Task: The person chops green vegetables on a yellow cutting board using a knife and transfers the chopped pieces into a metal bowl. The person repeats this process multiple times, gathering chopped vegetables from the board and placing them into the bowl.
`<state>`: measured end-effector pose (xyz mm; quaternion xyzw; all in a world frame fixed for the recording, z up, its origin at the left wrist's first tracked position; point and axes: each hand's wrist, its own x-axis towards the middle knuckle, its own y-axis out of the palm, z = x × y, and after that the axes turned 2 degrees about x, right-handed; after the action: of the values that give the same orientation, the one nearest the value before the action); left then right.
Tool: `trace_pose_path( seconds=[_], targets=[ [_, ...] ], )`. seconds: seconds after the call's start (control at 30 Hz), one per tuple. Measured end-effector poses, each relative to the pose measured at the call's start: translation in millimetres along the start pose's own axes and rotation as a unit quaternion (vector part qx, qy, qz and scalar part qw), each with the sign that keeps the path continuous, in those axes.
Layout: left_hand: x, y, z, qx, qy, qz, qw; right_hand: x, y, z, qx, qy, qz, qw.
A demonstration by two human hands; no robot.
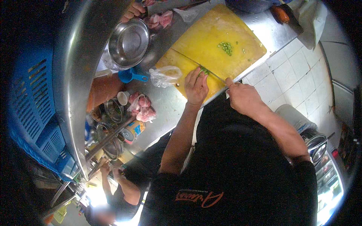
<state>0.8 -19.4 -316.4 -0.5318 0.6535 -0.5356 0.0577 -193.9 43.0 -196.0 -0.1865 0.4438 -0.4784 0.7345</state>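
Note:
My right hand (243, 96) grips the handle of a long-bladed kitchen knife (185, 57), its forefinger stretched toward the blade. The blade lies across a yellow cutting board (208, 31), pointing away to the upper left. Bent fingers of my left hand (197, 89) hold a small bunch of green vegetable stalks (204, 70) against the board, right beside the blade. Beyond the knife sits a small pile of chopped green pieces (226, 49), with a few loose bits around it. A crumpled clear plastic bag (166, 75) overlaps the board's left edge, near my left hand.
Left on the steel counter (165, 106) are a steel bowl (128, 42), a blue scoop (132, 75), bagged pinkish food (143, 107) and a can (133, 131). Raw meat (161, 19) lies near another person's hand (133, 12). A second person (127, 189) works lower left. A metal edge (70, 84) runs overhead.

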Motion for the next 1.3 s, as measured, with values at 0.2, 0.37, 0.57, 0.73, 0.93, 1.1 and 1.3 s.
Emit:
trace_pose_path(
  seconds=[0.2,0.37,0.57,0.73,0.93,1.1,1.3],
  targets=[
    [2,-2,-1,0.001,-0.001,-0.002,1.000,-3,-1,4,-0.006,0.011,0.011,1.000],
    [3,1,-1,0.005,0.004,0.000,1.000,-3,3,2,-0.014,0.033,0.037,0.999],
    [-1,2,0,0.009,-0.001,-0.001,1.000,-13,-5,9,-0.009,0.048,0.057,0.997],
    [1,1,-1,0.012,0.013,0.000,1.000,13,26,-9,0.026,0.037,0.011,0.999],
    [-2,2,6,0.010,0.020,0.010,1.000,34,36,-5,0.022,-0.003,-0.027,0.999],
    [0,2,9,0.028,0.046,0.001,0.999,26,22,2,0.012,-0.005,-0.034,0.999],
    [3,0,9,0.032,0.048,-0.007,0.998,-1,-15,22,0.001,0.040,0.043,0.998]
  ],
)
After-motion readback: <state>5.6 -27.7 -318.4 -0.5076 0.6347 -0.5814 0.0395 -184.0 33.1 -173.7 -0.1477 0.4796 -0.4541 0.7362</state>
